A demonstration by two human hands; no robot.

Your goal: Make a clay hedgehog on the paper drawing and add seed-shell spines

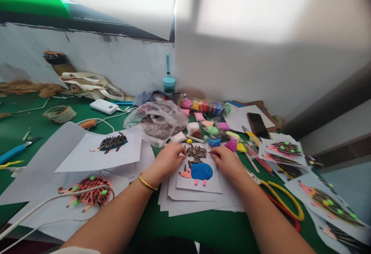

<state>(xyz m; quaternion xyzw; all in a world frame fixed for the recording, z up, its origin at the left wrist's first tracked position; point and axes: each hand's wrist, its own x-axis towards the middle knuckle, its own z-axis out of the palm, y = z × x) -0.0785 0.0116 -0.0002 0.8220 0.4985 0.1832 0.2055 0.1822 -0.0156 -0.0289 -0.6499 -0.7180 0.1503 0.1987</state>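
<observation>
Straight in front lies a white paper with a clay hedgehog (201, 171): blue body, pink face and feet. A pile of striped sunflower seeds (196, 152) rests at the paper's top edge, some spilling toward the blue body. My left hand (170, 160), a gold bangle on its wrist, is at the left of the pile, fingers curled together; whatever they pinch is hidden. On the pile's right, my right hand (227, 162) pinches what looks like a single seed at its fingertips. A small yellow clay ball (189, 141) sits just behind the pile.
Behind are a plastic bag of seeds (156, 121) and colored clay packets (213, 130). Scissors (282, 200) lie right, beside finished hedgehog pictures (327, 200). More hedgehog sheets (107, 157) and a white cable (52, 200) are left. A phone (257, 125) lies back right.
</observation>
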